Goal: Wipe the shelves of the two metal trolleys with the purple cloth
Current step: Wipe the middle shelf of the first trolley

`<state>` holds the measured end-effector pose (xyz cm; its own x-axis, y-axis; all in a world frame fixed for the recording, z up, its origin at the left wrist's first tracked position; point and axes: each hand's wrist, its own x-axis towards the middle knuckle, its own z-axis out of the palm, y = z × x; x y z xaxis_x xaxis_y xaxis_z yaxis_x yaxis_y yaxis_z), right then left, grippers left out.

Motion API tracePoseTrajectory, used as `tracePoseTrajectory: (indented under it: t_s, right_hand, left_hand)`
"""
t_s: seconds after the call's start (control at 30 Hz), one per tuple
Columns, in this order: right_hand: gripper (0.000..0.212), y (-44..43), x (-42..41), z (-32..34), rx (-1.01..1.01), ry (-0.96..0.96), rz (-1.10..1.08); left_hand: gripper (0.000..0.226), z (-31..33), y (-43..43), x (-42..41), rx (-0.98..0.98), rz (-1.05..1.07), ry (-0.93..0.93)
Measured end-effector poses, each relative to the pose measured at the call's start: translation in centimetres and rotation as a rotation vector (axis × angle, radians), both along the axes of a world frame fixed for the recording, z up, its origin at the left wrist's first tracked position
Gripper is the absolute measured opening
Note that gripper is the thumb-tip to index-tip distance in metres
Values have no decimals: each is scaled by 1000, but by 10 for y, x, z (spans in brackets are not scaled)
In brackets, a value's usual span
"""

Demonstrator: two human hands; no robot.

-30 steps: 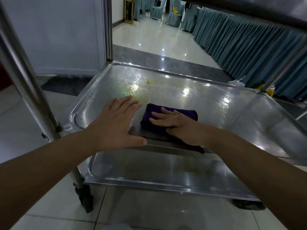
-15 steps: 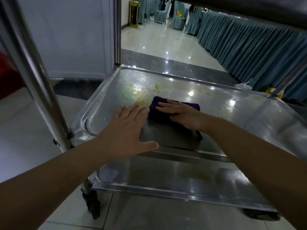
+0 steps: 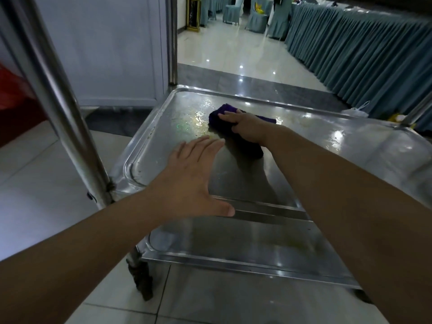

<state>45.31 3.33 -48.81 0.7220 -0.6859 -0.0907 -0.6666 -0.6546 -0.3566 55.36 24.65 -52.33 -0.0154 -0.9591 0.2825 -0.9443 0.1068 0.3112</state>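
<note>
A metal trolley's middle shelf [image 3: 339, 146] lies before me, wet and smeared with yellowish residue [image 3: 198, 122] near its far left. The folded purple cloth [image 3: 217, 115] lies on that shelf beside the smear. My right hand [image 3: 245, 127] presses down on the cloth with fingers laid over it, hiding most of it. My left hand [image 3: 189, 178] lies flat with straight fingers on the shelf near its front left corner, thumb at the front rim. The lower shelf [image 3: 245, 244] shows below.
The trolley's upright post [image 3: 53, 97] rises at the left, with a caster [image 3: 140, 279] beneath it. The underside of the top shelf [image 3: 350, 0] crosses overhead. Teal skirted tables [image 3: 362, 54] line the right, a white wall panel [image 3: 105, 50] the left, and covered chairs [image 3: 254, 18] stand far back.
My right hand has pushed the cloth away from me, toward the shelf's far left and up to the yellowish smear. My left hand has stayed flat near the front edge.
</note>
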Motion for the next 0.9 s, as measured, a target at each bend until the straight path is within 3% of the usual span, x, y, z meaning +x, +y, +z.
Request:
tracePoseTrajectory:
  t_s: [0.3, 0.47, 0.67, 0.9]
  right_hand:
    - [60, 62, -26, -4, 26, 35, 244]
    - [57, 99, -53, -7, 19, 44, 320]
    - [56, 133, -72, -6, 106, -45, 412]
    - [54, 91, -36, -7, 138, -95, 314]
  left_hand:
    - [135, 5, 13, -9, -119, 26, -48]
    - [134, 6, 33, -7, -117, 174, -63]
    - [97, -12, 63, 30, -81, 283, -208]
    - [35, -37, 75, 46, -408, 175, -117]
